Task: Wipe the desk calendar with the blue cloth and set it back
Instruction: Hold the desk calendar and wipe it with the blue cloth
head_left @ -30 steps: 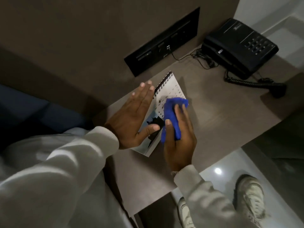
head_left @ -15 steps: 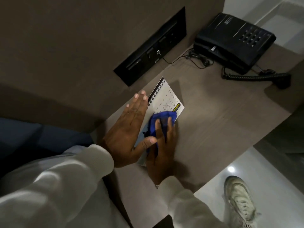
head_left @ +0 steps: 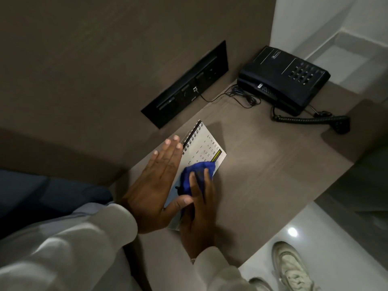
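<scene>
The spiral-bound desk calendar (head_left: 206, 147) lies on the brown desk (head_left: 273, 164) near the wall, its white date page facing up. My left hand (head_left: 156, 185) rests flat with fingers spread along the calendar's left side, its thumb lying across the lower page. My right hand (head_left: 199, 208) presses the bunched blue cloth (head_left: 197, 174) onto the middle of the page. The lower part of the calendar is hidden under both hands.
A black desk phone (head_left: 283, 78) stands at the back right, its coiled cord and handset (head_left: 315, 120) lying off the cradle on the desk. A black socket panel (head_left: 186, 87) is set in the wall. The desk's front edge runs diagonally above a white floor, where pale shoes (head_left: 291, 267) show.
My right hand has drawn the blue cloth down the page from the upper right toward the middle. My left hand stays flat on the calendar's left side.
</scene>
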Tool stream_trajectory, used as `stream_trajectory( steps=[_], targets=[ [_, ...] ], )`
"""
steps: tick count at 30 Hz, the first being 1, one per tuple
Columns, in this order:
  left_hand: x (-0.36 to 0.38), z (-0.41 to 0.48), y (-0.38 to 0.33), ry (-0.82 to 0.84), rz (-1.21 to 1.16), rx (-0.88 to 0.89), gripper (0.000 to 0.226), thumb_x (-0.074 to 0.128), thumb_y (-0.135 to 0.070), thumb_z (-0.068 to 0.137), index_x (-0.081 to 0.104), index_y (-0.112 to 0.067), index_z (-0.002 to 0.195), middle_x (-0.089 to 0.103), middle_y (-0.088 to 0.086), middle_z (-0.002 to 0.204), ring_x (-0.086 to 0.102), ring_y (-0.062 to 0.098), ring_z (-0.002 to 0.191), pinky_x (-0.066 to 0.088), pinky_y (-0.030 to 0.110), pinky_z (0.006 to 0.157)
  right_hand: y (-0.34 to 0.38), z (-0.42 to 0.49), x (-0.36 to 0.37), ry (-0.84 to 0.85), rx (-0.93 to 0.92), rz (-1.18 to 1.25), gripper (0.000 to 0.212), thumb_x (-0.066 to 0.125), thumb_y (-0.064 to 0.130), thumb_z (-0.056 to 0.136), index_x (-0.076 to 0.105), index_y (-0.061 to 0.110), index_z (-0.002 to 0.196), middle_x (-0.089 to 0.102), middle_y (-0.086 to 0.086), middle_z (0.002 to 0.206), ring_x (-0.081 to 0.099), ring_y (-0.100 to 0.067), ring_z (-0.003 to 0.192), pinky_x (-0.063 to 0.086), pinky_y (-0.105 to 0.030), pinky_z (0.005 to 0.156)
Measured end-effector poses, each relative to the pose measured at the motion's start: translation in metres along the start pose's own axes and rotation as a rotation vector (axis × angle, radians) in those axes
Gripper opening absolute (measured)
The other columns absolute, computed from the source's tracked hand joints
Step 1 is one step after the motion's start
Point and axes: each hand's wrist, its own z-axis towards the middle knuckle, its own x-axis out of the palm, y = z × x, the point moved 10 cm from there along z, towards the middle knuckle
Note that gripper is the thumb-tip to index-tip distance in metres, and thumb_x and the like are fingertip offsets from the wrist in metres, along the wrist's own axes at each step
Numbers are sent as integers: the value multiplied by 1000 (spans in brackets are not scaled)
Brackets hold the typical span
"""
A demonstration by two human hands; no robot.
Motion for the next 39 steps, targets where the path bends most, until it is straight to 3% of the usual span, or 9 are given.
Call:
stream_trajectory(
  steps=[4,9,14,19,23,28,31,36,39],
  targets=[
    [1,1,0,7,-18,0,89,29,-64,89,-8,-13,152,-9,5,164,-9,19,151,1,38,122,26,37,-16,-61,-74,59,51,27,48,103,18,34,151,17,-11,163,16,-29,152,18,-42,124],
    [0,1,-2,5,-19,5,92,38,-58,87,-9,-12,152,-9,6,164,-8,19,151,1,38,122,-14,46,-11,-100,152,166,53,32,51,100,6,59,145,22,-5,164,21,-23,151,30,-55,118],
    [0,-1,-1,-4,-2,13,92,40,-57,88,-5,-8,152,-8,7,164,-6,22,151,4,41,123,3,-1,-3,-48,22,69,57,40,34,101,14,42,151,20,-5,164,14,-22,153,25,-44,121],
    [4,1,-1,20,-3,39,93,36,-62,88,-10,-13,152,-14,5,163,-10,20,151,-1,37,123,14,53,-19,-47,-3,135,50,25,52,100,11,51,148,24,-11,163,21,-26,151,24,-45,122],
    [-2,-1,-3,-25,8,36,89,29,-64,90,-5,-11,152,-6,9,164,-5,22,152,2,39,122,-17,61,-19,-36,155,105,53,13,58,100,15,38,149,25,-10,162,27,-29,149,35,-55,115],
    [-6,-3,-5,-50,9,53,90,37,-60,91,2,-4,152,0,15,163,1,28,151,11,47,121,-4,-1,-6,4,104,112,53,38,34,103,18,41,151,18,0,165,14,-21,153,32,-48,119],
    [-2,-3,-5,-22,23,76,98,48,-58,86,-4,-7,152,-5,11,164,-3,26,152,12,48,121,29,11,-14,3,23,170,47,27,49,103,18,46,149,25,-8,163,21,-25,152,28,-46,121],
    [-1,-1,-6,-19,33,76,102,52,-57,84,-3,-5,151,-1,18,162,-1,28,151,15,52,119,-13,64,-20,-112,287,223,67,25,60,97,38,15,145,41,-18,153,40,-34,141,37,-58,111],
    [-2,-2,-5,-19,28,62,97,41,-63,88,1,-2,151,2,19,162,2,30,151,17,54,119,-26,44,-13,-78,297,171,56,26,53,101,31,23,149,29,-5,161,25,-27,149,32,-55,116]
  ],
)
